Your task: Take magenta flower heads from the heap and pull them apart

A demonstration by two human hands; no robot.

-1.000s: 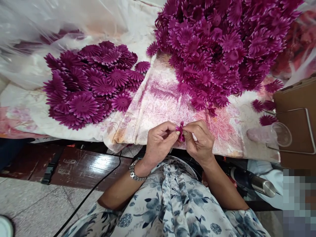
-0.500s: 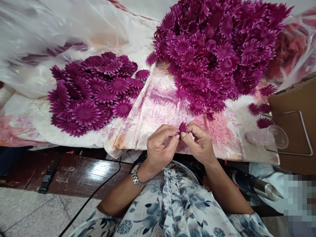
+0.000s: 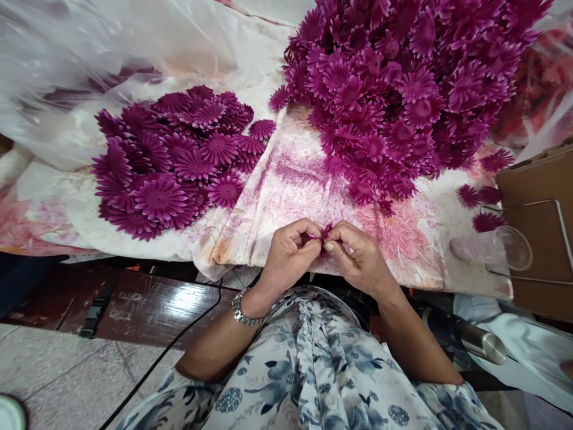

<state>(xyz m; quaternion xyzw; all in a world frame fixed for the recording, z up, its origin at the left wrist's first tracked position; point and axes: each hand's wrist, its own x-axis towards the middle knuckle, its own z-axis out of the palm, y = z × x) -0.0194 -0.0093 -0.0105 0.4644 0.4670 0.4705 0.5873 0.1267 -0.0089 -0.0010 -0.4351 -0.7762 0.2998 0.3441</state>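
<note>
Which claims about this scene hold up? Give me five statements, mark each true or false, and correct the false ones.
1. The left hand and right hand both pinch a purple flower piece. True.
2. A watch is worn on the right wrist. False: the watch is on the left wrist.
3. The left pile is the larger one. False: the right pile is larger than the left pile.
4. A clear plastic cup lies on its side near the cardboard box. True.
5. The cloth is plain black. False: the cloth is pale with a floral pattern.
</note>
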